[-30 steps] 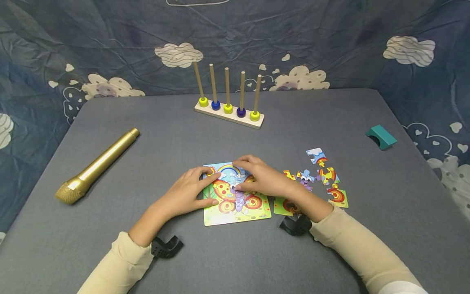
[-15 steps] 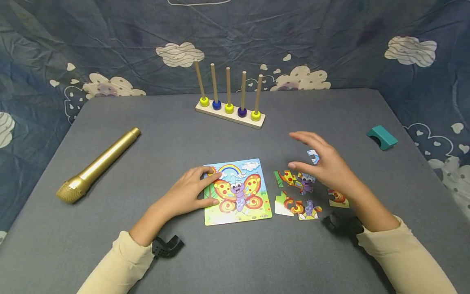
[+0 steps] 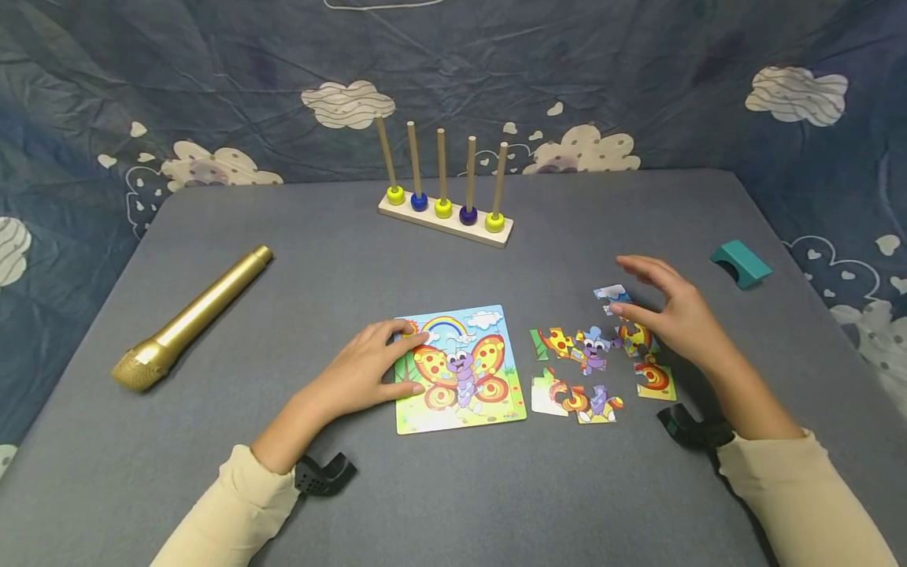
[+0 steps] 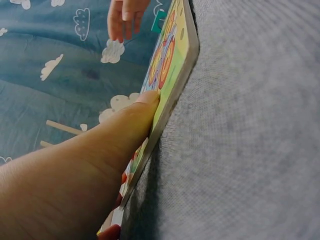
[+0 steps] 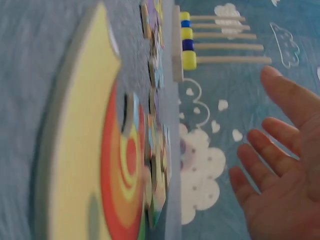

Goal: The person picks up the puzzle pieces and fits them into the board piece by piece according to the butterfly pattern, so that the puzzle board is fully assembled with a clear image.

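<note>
A butterfly puzzle board (image 3: 460, 370) lies flat on the table, filled in with its picture. My left hand (image 3: 372, 362) rests on its left side, fingers spread over the upper left corner and thumb (image 4: 140, 112) touching the board near its edge. Right of the board lie several loose jigsaw pieces, some joined or overlapping: a butterfly-face piece (image 3: 594, 350), a body piece (image 3: 599, 405) and a lower-wing piece (image 3: 655, 380) among them. Above the right-hand ones hovers my right hand (image 3: 676, 315), fingers extended, thumb apart and palm bare in the right wrist view. It partly covers a sky piece (image 3: 611, 294).
A gold microphone (image 3: 198, 315) lies at the left of the grey table (image 3: 453, 504). Toward the back stands a wooden peg stand (image 3: 446, 220) with yellow and blue beads. A teal arch block (image 3: 742, 264) sits at the far right. A cloud-printed curtain (image 3: 453, 63) hangs behind.
My right hand has lifted off the puzzle board and moved right, over the loose pieces, uncovering the butterfly picture. The left hand stays in place on the board.
</note>
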Demonstrator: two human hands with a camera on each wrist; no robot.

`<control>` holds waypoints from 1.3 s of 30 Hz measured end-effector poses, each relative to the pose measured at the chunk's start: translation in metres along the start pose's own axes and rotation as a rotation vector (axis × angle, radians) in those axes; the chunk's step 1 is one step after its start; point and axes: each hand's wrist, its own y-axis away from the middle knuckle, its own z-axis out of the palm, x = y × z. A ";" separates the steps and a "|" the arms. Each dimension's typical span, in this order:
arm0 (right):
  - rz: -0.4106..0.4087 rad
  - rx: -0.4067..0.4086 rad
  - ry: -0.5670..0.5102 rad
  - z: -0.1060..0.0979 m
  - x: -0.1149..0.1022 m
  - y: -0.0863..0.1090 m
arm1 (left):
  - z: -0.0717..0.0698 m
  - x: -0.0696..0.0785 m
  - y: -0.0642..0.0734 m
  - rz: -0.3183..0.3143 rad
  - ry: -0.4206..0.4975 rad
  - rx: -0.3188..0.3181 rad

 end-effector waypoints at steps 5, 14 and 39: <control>0.073 -0.046 0.022 -0.003 0.010 0.001 | 0.001 -0.002 0.001 -0.003 0.000 0.001; 0.155 -0.171 0.051 -0.003 0.025 0.003 | 0.001 -0.002 0.000 -0.007 0.012 0.003; 0.194 -0.182 0.160 -0.001 0.036 0.006 | 0.001 -0.001 0.000 -0.003 0.004 0.005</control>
